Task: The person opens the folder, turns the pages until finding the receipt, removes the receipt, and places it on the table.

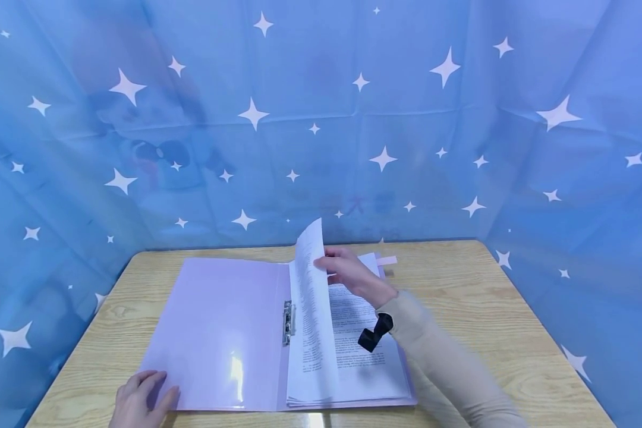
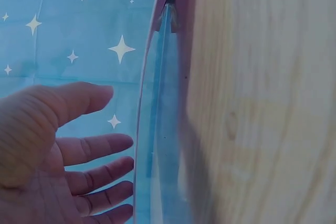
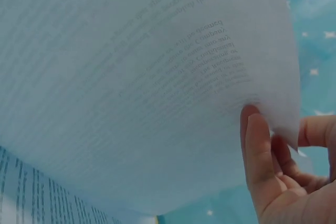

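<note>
A lilac folder (image 1: 219,327) lies spread on the table, its metal clip (image 1: 287,323) at the spine. Printed sheets (image 1: 361,351) are stacked on its right side. My right hand (image 1: 348,270) holds the upper outer edge of one lifted sheet (image 1: 312,309), which stands curved up and leans left over the stack. In the right wrist view, fingers (image 3: 258,150) lie against that sheet's printed face, with the edge running between them and the thumb. My left hand (image 1: 139,398) rests at the lower left corner of the folder cover, fingers spread, gripping nothing.
The wooden table (image 1: 487,309) extends on both sides of the folder. A pale pink tab (image 1: 387,260) sticks out at the upper right of the stack. Behind the table hangs a blue curtain (image 1: 321,148) with white stars. A black strap (image 1: 375,333) dangles from the right wrist.
</note>
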Motion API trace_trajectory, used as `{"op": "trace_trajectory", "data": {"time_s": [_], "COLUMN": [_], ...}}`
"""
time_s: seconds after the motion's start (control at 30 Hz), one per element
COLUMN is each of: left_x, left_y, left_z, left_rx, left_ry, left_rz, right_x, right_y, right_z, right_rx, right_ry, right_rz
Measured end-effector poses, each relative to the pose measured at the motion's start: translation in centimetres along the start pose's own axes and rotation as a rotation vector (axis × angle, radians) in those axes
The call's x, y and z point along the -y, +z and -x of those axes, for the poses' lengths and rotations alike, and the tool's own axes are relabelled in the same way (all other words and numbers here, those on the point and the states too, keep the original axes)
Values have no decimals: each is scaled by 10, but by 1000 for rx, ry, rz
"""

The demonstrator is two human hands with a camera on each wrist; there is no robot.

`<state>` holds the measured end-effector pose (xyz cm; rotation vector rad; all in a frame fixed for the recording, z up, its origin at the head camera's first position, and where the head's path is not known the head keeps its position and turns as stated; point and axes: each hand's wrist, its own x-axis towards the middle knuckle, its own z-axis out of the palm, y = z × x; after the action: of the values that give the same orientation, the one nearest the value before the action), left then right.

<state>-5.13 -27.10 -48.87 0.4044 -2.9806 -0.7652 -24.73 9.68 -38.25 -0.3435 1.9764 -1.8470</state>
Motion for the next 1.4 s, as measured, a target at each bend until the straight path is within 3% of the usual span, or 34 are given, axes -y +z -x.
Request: {"op": "trace_trajectory", "data": {"time_s": [0.3,0.57,0.73,1.0,1.2,1.4], "left_x": [-12,-32,-56,-105,-145,-172], "left_y": [-2,-7,-13,-17,-13,-8], "left_z": [4,6,7,11,22,30], "left_rx": [-158,-426,-494,-545,-482,-394], "left_ry": [117,340,447,640,652,637], "left_rz": [25,110,155,241,356,440], "right_x": [0,-2,-3,-3,-3,-3], "right_y": [13,24,28,34,38,44], "right_z": [-5,-8,-8,-7,-8,-10], "right_rx": [-13,-27,-35,-51,-41,-53], "right_ry": [10,19,23,28,6,5], "right_rz": [-25,-25,-26,-41,-63,-57]}}
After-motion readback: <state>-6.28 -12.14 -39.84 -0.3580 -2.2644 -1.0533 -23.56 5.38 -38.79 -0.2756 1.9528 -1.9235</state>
